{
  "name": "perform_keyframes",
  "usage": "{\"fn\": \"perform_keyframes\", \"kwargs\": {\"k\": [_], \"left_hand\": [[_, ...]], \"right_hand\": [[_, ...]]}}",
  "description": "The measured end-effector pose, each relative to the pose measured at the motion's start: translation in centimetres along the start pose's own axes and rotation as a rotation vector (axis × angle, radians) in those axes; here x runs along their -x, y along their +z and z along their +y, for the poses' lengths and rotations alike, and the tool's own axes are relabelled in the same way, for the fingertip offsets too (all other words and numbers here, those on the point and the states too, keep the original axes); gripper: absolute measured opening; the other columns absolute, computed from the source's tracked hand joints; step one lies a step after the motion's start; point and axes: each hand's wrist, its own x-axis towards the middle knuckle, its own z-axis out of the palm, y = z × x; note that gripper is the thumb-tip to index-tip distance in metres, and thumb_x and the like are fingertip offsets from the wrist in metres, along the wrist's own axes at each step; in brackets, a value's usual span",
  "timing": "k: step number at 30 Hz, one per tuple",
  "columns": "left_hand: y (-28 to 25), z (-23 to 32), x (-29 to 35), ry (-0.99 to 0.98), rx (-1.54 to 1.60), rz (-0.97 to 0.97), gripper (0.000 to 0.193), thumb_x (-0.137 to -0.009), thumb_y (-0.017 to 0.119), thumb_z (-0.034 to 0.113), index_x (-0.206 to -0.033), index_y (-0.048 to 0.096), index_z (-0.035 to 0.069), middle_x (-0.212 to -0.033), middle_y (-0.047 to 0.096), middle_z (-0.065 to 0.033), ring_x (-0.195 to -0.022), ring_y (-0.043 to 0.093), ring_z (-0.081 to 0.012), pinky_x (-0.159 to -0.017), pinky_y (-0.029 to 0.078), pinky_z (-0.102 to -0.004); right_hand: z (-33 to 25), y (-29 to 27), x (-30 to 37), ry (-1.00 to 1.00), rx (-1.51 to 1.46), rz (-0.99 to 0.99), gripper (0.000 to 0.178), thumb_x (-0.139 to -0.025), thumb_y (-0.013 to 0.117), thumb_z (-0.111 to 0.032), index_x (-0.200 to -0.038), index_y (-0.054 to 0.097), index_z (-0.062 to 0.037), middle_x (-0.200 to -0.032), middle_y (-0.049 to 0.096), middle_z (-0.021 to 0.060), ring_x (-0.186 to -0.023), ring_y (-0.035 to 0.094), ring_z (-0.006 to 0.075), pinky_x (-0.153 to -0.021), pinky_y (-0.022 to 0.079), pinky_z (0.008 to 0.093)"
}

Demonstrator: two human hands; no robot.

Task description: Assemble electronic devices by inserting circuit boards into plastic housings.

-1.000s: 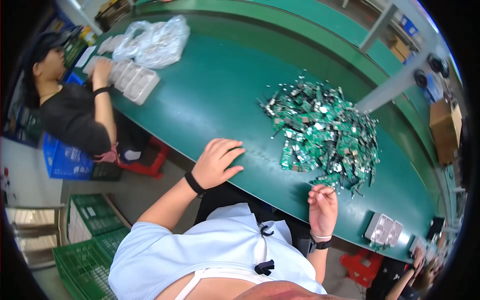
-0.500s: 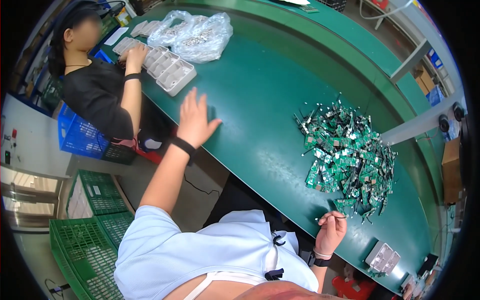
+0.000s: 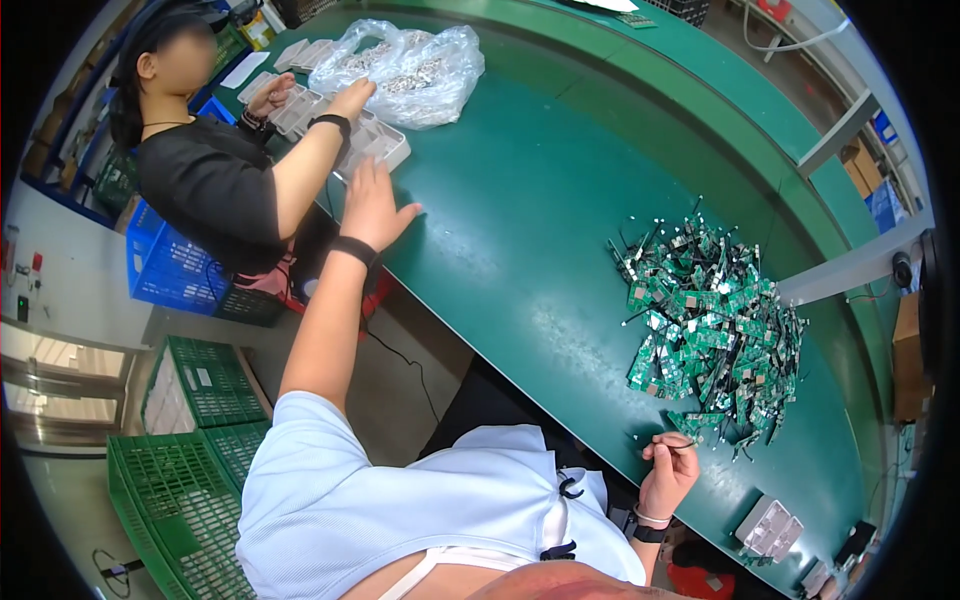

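- Boards [image 3: 715, 330], green with black leads, lie heaped on the right part of the green desk [image 3: 520, 220].
- Right hand [image 3: 670, 482]: at the heap's near edge, above the desk rim. Grip pinched, thumb to fingers, with a thin dark lead [image 3: 684, 446] at the fingertips; can't tell if a board hangs off it.
- Left hand [image 3: 374, 208]: out over the desk's near edge, palm down. Grip loose, fingers and thumb apart, nothing seen in it. Fingertips at the end of the long grey tray [image 3: 392, 146]; contact can't be told.
- Co-worker [image 3: 215, 185] on the left, both hands over that tray.
- Clear bag [image 3: 445, 95] of small parts just behind the tray.
- Small grey tray [image 3: 770, 527] near the desk's right end.
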Motion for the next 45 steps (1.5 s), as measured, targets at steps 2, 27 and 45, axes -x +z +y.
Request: {"fn": "perform_keyframes", "kwargs": {"k": [2, 27, 45], "left_hand": [[-0.1, -0.9, -1.3, -0.032, -0.007, -0.038, 0.094, -0.085, 0.085, 0.038, -0.152, 0.040, -0.009, -0.161, 0.036, -0.0339, -0.152, 0.033, -0.0486, -0.126, 0.030, -0.0523], [-2.7, 3.6, 3.6, 0.205, 0.107, -0.169, 0.088, -0.088, 0.083, 0.034, -0.154, 0.041, -0.006, -0.159, 0.042, -0.0266, -0.150, 0.038, -0.0421, -0.124, 0.031, -0.0506], [-2.4, 5.1, 6.2, 0.260, 0.056, -0.212, 0.081, -0.090, 0.081, 0.036, -0.151, 0.046, -0.004, -0.157, 0.045, -0.0253, -0.148, 0.040, -0.0405, -0.122, 0.032, -0.0511]], "right_hand": [[0.0, 0.0, 0.0, 0.003, 0.008, -0.007, 0.009, -0.099, 0.067, 0.004, -0.107, 0.066, 0.0015, -0.107, 0.068, 0.0137, -0.079, 0.064, 0.0165, -0.072, 0.054, 0.0283], [-0.2, 0.2, 0.1, 0.012, 0.121, -0.001, 0.010, -0.097, 0.065, 0.007, -0.105, 0.065, 0.0012, -0.105, 0.066, 0.0126, -0.078, 0.062, 0.0139, -0.070, 0.053, 0.0264], [-0.4, 0.3, 0.1, 0.022, 0.126, -0.003, 0.009, -0.096, 0.066, 0.007, -0.104, 0.066, 0.0024, -0.105, 0.066, 0.0125, -0.078, 0.062, 0.0137, -0.072, 0.054, 0.0259]]}}
